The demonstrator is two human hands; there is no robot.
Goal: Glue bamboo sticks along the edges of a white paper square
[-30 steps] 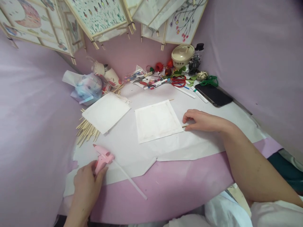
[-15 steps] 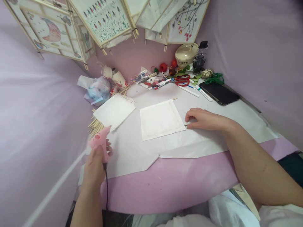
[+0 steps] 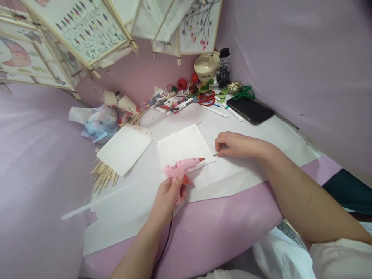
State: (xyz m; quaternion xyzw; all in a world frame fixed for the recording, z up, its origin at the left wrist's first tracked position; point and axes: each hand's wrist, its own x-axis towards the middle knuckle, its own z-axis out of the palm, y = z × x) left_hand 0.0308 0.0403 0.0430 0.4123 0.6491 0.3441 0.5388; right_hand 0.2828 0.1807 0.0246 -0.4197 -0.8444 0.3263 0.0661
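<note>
Bearing dark lettering: cream pot (image 3: 205, 66) behind glue gun (image 3: 180, 167)

Your white short sleeve (image 3: 340, 257) sits at 4 o'clock (soft, loose fabric), above your bare right forearm (image 3: 308, 197); your left forearm (image 3: 135, 254), at 7 o'clock, is bare too, with more white clothing (image 3: 279, 255) at 5 o'clock.

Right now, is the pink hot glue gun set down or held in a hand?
Held: the left hand grips the pink hot glue gun by its handle, nozzle aimed right over the white paper square.
</note>
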